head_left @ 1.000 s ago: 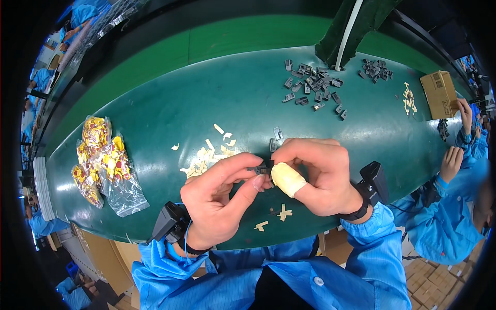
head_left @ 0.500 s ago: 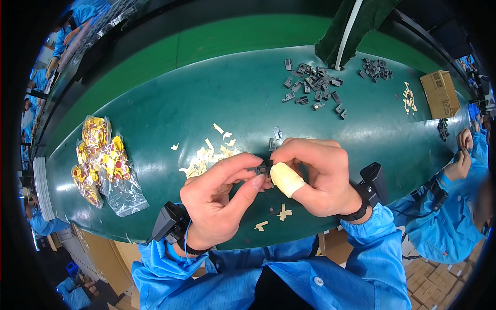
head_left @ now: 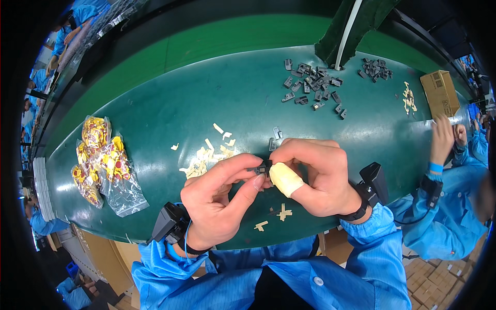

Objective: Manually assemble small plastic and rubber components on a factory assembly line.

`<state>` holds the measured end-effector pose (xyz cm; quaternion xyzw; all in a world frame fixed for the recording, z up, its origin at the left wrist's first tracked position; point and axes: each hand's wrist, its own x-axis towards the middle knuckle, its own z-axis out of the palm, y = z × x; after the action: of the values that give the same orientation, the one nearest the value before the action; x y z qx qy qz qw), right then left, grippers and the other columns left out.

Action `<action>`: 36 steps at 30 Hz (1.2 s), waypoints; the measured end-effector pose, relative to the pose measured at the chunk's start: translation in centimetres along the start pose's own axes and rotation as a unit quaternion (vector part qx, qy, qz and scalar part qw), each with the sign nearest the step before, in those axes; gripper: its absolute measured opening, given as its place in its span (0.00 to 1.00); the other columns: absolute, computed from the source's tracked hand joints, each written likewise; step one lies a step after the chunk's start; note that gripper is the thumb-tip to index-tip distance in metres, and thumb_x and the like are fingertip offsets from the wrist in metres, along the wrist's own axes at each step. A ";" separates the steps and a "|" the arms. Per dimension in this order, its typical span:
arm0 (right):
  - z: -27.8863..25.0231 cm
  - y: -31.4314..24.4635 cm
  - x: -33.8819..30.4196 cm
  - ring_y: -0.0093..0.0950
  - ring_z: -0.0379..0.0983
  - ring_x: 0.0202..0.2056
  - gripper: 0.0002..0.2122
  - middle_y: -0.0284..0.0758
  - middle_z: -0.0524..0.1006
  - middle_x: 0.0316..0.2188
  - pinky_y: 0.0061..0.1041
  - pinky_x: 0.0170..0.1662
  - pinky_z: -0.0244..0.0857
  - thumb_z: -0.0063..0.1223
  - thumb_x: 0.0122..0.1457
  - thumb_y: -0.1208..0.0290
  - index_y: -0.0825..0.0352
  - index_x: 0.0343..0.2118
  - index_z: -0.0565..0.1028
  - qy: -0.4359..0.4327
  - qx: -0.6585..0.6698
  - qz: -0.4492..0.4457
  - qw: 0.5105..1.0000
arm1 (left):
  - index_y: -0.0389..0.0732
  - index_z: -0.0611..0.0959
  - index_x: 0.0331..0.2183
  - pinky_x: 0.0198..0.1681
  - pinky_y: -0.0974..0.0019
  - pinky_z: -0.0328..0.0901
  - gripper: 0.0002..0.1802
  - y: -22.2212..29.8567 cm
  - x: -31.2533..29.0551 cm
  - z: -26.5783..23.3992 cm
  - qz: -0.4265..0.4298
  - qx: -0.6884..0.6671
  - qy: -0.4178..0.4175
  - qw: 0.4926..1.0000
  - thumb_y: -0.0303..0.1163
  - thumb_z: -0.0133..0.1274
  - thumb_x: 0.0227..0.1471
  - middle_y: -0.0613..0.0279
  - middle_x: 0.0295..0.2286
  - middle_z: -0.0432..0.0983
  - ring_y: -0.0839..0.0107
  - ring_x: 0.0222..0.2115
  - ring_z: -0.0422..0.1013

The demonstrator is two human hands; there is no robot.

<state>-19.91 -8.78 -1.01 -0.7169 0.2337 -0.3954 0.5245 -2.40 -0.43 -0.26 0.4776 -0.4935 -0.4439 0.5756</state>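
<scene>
Holding a small dark part (head_left: pixel 264 168) just over the desk (head_left: pixel 196 103), midway along and nearer the near edge than the far one. Gripping it from one side with the left hand (head_left: pixel 219 204), fingers (head_left: pixel 240 168) clamped on it between forefinger and thumb. Gripping it from the other side with the right hand (head_left: pixel 323 178), forefinger and thumb drawn together on its right end. Wearing a pale yellow wrap (head_left: pixel 285 180) over the right thumb, hiding the exact contact there. On the desk just beyond the right fingertips, a loose grey part (head_left: pixel 273 144). Just beyond the left hand, a scatter of cream strips (head_left: pixel 204 160). Close to the near edge, below the gap between the hands, a few stray strips (head_left: pixel 284 213). By the left edge, clear bags (head_left: pixel 97 157) of yellow and red pieces, touching one another. Near the far edge, right of middle, a spread of dark parts (head_left: pixel 315 82). Toward the far right corner, an open cardboard box (head_left: pixel 440 95). Near the right edge, a co-worker's raised hand (head_left: pixel 442 138).
</scene>
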 end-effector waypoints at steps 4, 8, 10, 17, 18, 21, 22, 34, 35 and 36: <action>0.0 -0.1 0.0 0.17 0.65 0.16 0.04 0.31 0.78 0.20 0.19 0.19 0.55 0.55 0.53 0.78 0.70 0.32 0.75 0.000 0.004 0.000 1.000 | 0.22 0.79 0.44 0.42 0.67 0.75 0.15 -0.1 0.0 0.0 0.010 0.003 0.000 1.000 0.11 0.56 0.51 0.46 0.34 0.81 0.65 0.35 0.80; 0.0 -0.2 0.1 0.17 0.65 0.16 0.04 0.31 0.77 0.20 0.19 0.19 0.55 0.55 0.53 0.78 0.70 0.31 0.75 -0.002 0.003 0.004 1.000 | 0.22 0.79 0.43 0.42 0.67 0.75 0.15 0.3 0.0 -0.1 0.004 0.024 0.000 1.000 0.11 0.55 0.51 0.46 0.34 0.81 0.65 0.35 0.80; 0.0 -0.3 0.1 0.17 0.65 0.16 0.04 0.31 0.77 0.20 0.19 0.19 0.55 0.55 0.53 0.78 0.70 0.31 0.75 -0.004 0.002 0.004 1.000 | 0.22 0.79 0.43 0.42 0.67 0.75 0.14 0.4 0.0 -0.1 0.001 0.008 -0.003 1.000 0.11 0.55 0.52 0.46 0.34 0.81 0.65 0.35 0.80; -0.8 -1.0 0.3 0.21 0.74 0.24 0.05 0.37 0.78 0.25 0.20 0.27 0.64 0.56 0.57 0.80 0.76 0.35 0.76 -0.079 -0.006 0.037 0.996 | 0.21 0.79 0.42 0.40 0.66 0.75 0.12 0.0 0.1 -0.6 0.006 -0.048 -0.016 0.999 0.11 0.54 0.52 0.46 0.33 0.81 0.65 0.33 0.80; -0.6 -0.8 0.2 0.21 0.74 0.24 0.05 0.37 0.78 0.25 0.20 0.27 0.64 0.56 0.57 0.80 0.76 0.35 0.76 -0.080 -0.005 0.037 0.996 | 0.21 0.79 0.41 0.40 0.66 0.75 0.12 0.0 0.1 -0.7 0.005 -0.057 -0.018 0.998 0.11 0.53 0.52 0.46 0.33 0.81 0.65 0.33 0.80; 0.0 -0.2 -0.1 0.16 0.65 0.17 0.04 0.31 0.78 0.21 0.18 0.20 0.56 0.55 0.53 0.79 0.70 0.32 0.76 -0.033 0.027 0.014 0.999 | 0.21 0.79 0.41 0.40 0.66 0.76 0.11 -0.1 0.1 -0.7 -0.011 -0.087 -0.020 0.996 0.12 0.52 0.53 0.47 0.32 0.81 0.66 0.32 0.80; 0.1 -0.2 -0.1 0.16 0.65 0.17 0.04 0.31 0.78 0.21 0.18 0.20 0.56 0.55 0.53 0.79 0.71 0.32 0.76 -0.029 0.050 0.026 0.998 | 0.22 0.80 0.40 0.39 0.66 0.76 0.11 -0.1 0.1 -0.7 -0.025 -0.105 -0.018 0.994 0.12 0.52 0.53 0.48 0.32 0.81 0.66 0.32 0.80; 0.2 -0.1 0.0 0.16 0.64 0.17 0.04 0.29 0.74 0.18 0.18 0.20 0.56 0.57 0.51 0.79 0.70 0.31 0.76 -0.031 0.044 0.034 0.998 | 0.22 0.80 0.39 0.37 0.68 0.75 0.11 0.2 0.1 -0.5 0.017 -0.018 -0.011 1.000 0.12 0.53 0.52 0.49 0.29 0.81 0.68 0.31 0.80; 0.2 -0.2 0.0 0.16 0.63 0.17 0.04 0.29 0.72 0.17 0.19 0.20 0.56 0.57 0.51 0.79 0.70 0.30 0.76 -0.035 0.019 0.034 0.999 | 0.22 0.80 0.39 0.37 0.68 0.75 0.11 0.2 0.1 -0.5 0.017 -0.018 -0.011 1.000 0.12 0.53 0.52 0.49 0.29 0.81 0.68 0.31 0.80; 0.1 -0.5 0.0 0.16 0.63 0.17 0.04 0.29 0.72 0.17 0.19 0.20 0.56 0.57 0.51 0.79 0.70 0.30 0.76 -0.034 0.019 0.034 0.999 | 0.22 0.80 0.39 0.38 0.69 0.74 0.11 0.2 0.1 -0.5 0.018 -0.013 -0.009 1.000 0.12 0.53 0.51 0.49 0.30 0.81 0.69 0.31 0.79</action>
<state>-19.86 -8.61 -0.58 -0.7118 0.2318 -0.3570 0.5587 -1.91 -0.40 -0.10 0.4570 -0.5015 -0.4437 0.5854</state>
